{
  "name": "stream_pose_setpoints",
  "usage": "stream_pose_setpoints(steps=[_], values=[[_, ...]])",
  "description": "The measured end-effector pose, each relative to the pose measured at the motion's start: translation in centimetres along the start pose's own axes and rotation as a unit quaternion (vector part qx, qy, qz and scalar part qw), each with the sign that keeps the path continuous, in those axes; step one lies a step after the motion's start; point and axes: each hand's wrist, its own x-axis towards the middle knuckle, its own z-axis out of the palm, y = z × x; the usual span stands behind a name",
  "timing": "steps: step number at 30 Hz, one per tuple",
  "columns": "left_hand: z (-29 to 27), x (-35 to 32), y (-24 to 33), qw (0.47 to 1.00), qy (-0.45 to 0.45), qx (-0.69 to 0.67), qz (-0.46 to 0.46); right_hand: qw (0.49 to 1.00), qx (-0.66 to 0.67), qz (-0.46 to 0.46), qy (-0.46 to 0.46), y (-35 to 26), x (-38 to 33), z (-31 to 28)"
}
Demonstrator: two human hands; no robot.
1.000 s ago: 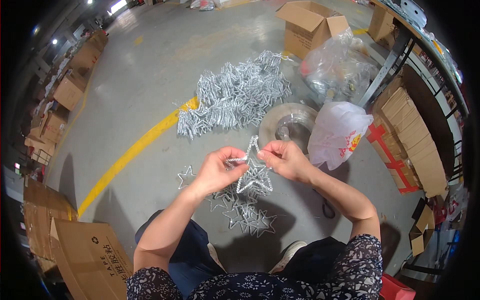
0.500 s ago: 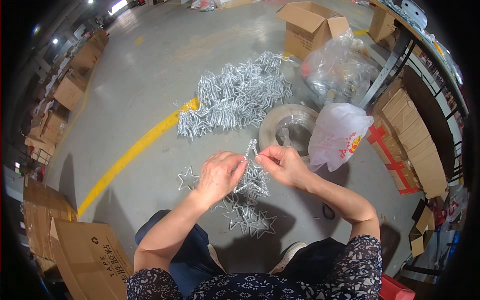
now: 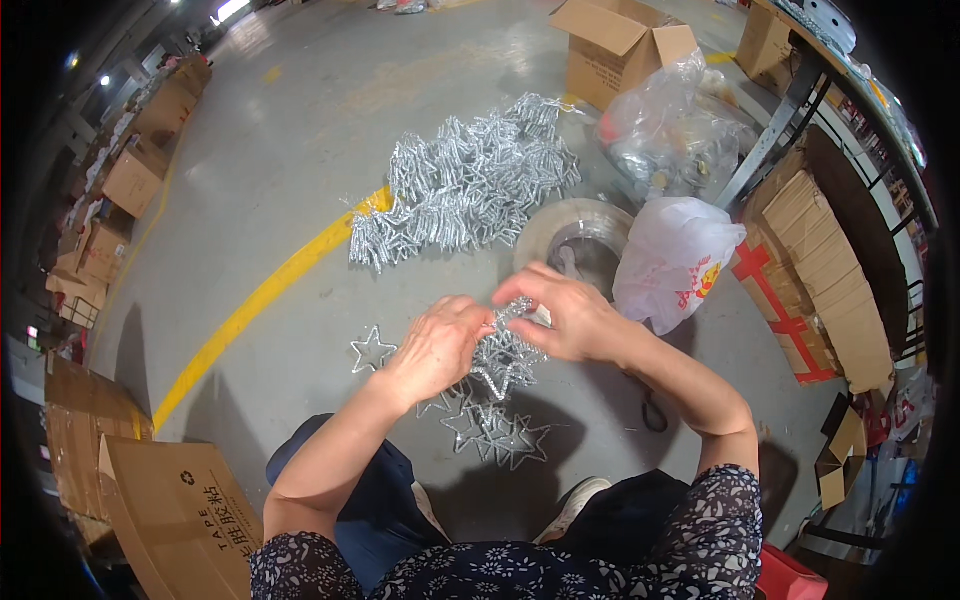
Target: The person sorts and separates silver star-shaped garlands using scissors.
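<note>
Between my two hands is a silver tinsel star (image 3: pixel 516 309), partly hidden by the fingers. My left hand (image 3: pixel 438 345) pinches its left side between thumb and fingertips. My right hand (image 3: pixel 568 315) curls around its upper right part, thumb and forefinger bent onto it. Just below the hands hang or lie more silver stars (image 3: pixel 503 372); whether they join the held one I cannot tell. Several outlined stars (image 3: pixel 498 437) lie on the floor in front of my shoes, and a single star (image 3: pixel 372 350) rests left of my left hand.
A large heap of silver tinsel stars (image 3: pixel 465 185) lies ahead. To its right are a round pale ring (image 3: pixel 545 230), a white plastic bag (image 3: pixel 678 255), transparent bags (image 3: pixel 670 130) and an open carton (image 3: pixel 600 75). Cardboard boxes (image 3: pixel 180 510) stand at left; a table frame (image 3: pixel 790 120) rises at right.
My right hand has moved up and closed further over the star's top, which now bends lower between the hands. My left hand stays nearly in place.
</note>
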Motion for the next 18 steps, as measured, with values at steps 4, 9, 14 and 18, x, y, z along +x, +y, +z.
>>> stream_pose_setpoints(steps=[4,9,14,18], values=[[0.1,-0.2,0.1,0.999,-0.048,0.013,0.017,0.990,-0.002,0.034,-0.134,0.8,0.3,0.1],[0.1,0.0,0.0,0.997,-0.077,0.013,0.018,0.991,-0.020,-0.015,-0.135,1.4,0.1,0.5],[0.1,-0.1,0.0,0.997,-0.076,0.015,0.018,0.991,-0.046,-0.036,-0.123,1.4,0.0,0.9],[0.1,-0.2,0.1,0.997,-0.073,0.024,0.023,0.990,-0.045,-0.018,-0.133,1.9,0.0,1.5]])
